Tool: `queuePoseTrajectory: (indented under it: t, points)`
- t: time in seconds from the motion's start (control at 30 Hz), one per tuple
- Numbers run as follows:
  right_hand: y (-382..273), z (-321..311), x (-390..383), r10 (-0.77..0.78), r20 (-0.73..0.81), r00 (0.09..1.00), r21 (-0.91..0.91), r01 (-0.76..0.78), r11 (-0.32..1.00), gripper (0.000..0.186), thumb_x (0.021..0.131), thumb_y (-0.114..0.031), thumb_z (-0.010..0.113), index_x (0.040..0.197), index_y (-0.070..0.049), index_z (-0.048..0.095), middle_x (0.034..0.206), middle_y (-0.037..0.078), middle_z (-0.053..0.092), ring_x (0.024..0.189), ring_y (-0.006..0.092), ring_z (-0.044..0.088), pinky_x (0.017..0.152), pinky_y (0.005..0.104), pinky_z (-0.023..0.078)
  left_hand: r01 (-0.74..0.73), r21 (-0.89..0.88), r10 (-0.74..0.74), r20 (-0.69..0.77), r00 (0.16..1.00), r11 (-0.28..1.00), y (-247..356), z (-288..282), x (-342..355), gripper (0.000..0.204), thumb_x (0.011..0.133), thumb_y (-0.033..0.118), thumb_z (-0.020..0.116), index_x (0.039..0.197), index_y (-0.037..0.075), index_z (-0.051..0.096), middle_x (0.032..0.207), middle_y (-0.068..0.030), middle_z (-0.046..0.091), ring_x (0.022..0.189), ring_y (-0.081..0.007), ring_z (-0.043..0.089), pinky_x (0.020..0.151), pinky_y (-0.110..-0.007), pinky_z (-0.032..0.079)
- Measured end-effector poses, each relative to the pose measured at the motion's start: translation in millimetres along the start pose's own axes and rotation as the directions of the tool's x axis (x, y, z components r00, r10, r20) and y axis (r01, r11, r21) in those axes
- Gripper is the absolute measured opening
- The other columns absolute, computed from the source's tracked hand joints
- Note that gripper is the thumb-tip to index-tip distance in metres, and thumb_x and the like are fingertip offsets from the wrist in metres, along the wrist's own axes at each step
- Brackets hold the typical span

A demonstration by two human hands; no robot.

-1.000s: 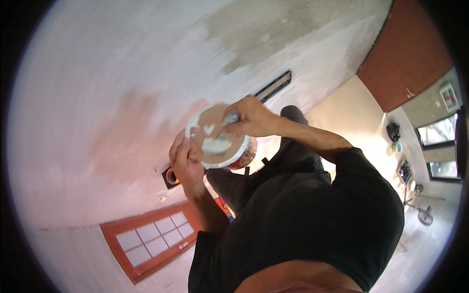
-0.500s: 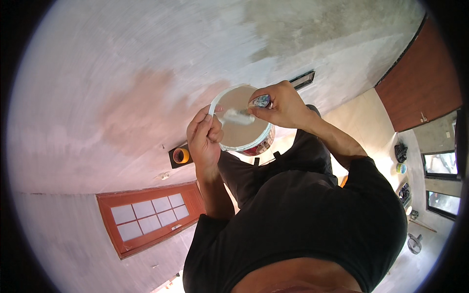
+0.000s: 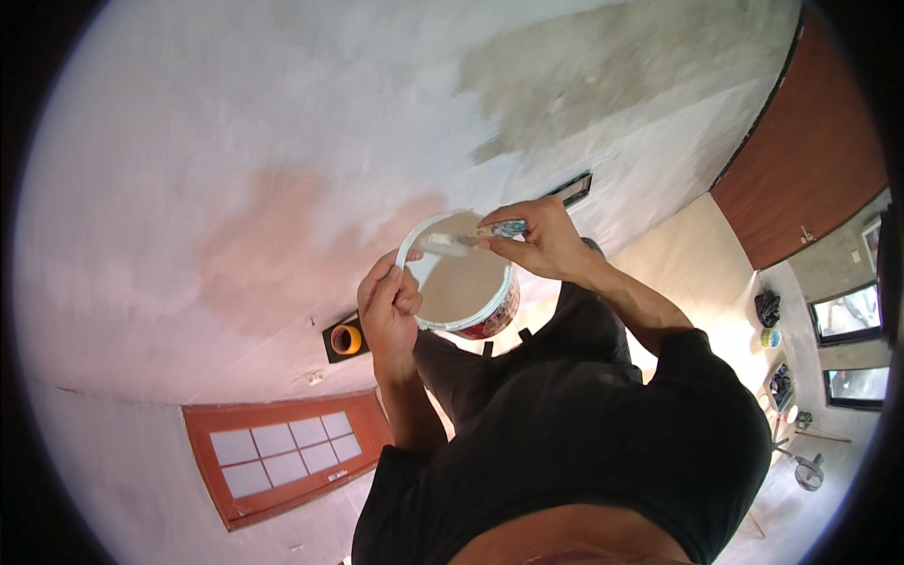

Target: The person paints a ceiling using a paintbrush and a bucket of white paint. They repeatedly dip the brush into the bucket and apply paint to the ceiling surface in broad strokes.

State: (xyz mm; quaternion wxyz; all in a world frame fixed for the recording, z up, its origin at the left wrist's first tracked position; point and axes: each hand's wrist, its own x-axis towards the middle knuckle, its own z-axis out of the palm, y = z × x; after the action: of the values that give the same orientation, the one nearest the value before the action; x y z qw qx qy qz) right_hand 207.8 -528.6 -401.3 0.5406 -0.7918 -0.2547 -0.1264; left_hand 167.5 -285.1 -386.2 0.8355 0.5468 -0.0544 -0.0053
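Note:
My left hand (image 3: 389, 303) grips the rim of a white paint bucket (image 3: 464, 279) with a red label, held up in front of a white wall (image 3: 235, 169). The bucket's inside looks pale beige. My right hand (image 3: 540, 238) holds a paintbrush (image 3: 471, 236) by its blue handle. The white bristles point left across the bucket's upper rim. Both forearms rise from my black shirt at the lower part of the picture.
The white wall has a pinkish patch (image 3: 273, 250) on the left and a grey bare patch (image 3: 603, 75) at upper right. A roll of orange tape (image 3: 346, 339) sits in a dark wall recess. A red window frame (image 3: 282, 452) and a brown door (image 3: 810, 160) are nearby.
The bucket now shows more of its open inside. My right hand has drawn the brush to the bucket's upper rim. The view has shifted slightly.

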Motion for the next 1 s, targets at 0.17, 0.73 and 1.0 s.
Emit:
queuePoseTrajectory:
  t: [0.17,0.73,1.0]
  points:
    - [-12.7,-61.0,-14.9,0.13,-0.067,0.989,0.372,-0.096,0.923,0.015,0.08,-0.001,0.072,0.093,0.006,0.07,0.077,0.011,0.07,0.069,0.0145,0.066,0.063,0.0275,0.054,-0.037,0.0,0.037,-0.122,0.992,0.999,-0.3,9.4,-5.7,0.028,0.094,0.01,0.044,0.109,-0.009,0.058,0.059,0.0057,0.031,0.05,-0.0021,0.025,0.045,-0.018,0.019]
    - [157.9,-291.5,76.2,-0.038,-0.944,0.328,0.015,0.157,0.987,0.019,0.086,-0.015,0.068,0.09,0.004,0.069,0.078,0.01,0.071,0.07,0.017,0.068,0.061,0.0268,0.051,-0.116,0.067,0.128,-0.234,0.964,0.991,13.6,12.7,-19.6,0.024,0.093,0.01,0.047,0.105,-0.006,0.061,0.056,0.0078,0.03,0.048,-0.0015,0.021,0.043,-0.021,0.012]
    - [158.9,-237.0,102.7,-0.405,-0.88,0.248,-0.46,-0.231,0.857,0.021,0.078,-0.02,0.072,0.085,0.0,0.071,0.056,0.013,0.058,0.047,0.0214,0.052,0.049,0.0343,0.041,-0.109,0.082,0.127,-0.247,0.961,0.991,11.5,14.8,-18.6,0.023,0.093,0.01,0.047,0.102,-0.006,0.061,0.056,0.0084,0.03,0.048,-0.0012,0.02,0.043,-0.021,0.012]
